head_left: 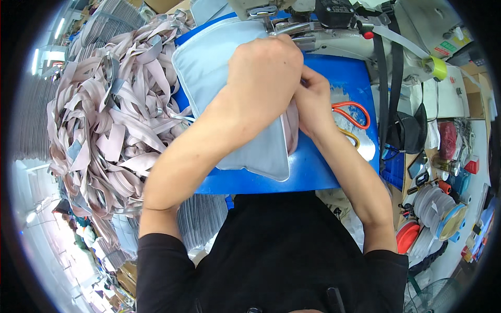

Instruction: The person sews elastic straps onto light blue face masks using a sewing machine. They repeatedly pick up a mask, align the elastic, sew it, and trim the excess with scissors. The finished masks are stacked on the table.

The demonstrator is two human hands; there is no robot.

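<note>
Pile of pale pink straps (pixel 112 125): heaped at far left, just beside the blue tabletop (pixel 326 172). Pale blue padded panel (pixel 206 70): laid on the tabletop, long axis running from upper left to lower right, crossed by the left forearm. Left hand (pixel 266 65): placed over the panel's upper right portion, nearer to it than the other; fingers curled, tips hidden, so whether anything is clamped cannot be told. By this grip, most of the panel is left lying to the left and below. Mauve strip (pixel 293 130): seen along the panel's right edge. Right hand (pixel 314 99): set against the left, fingers bent inward, hold likewise hidden. Orange-red looped handle (pixel 367 116): seen at right, on the tabletop.
</note>
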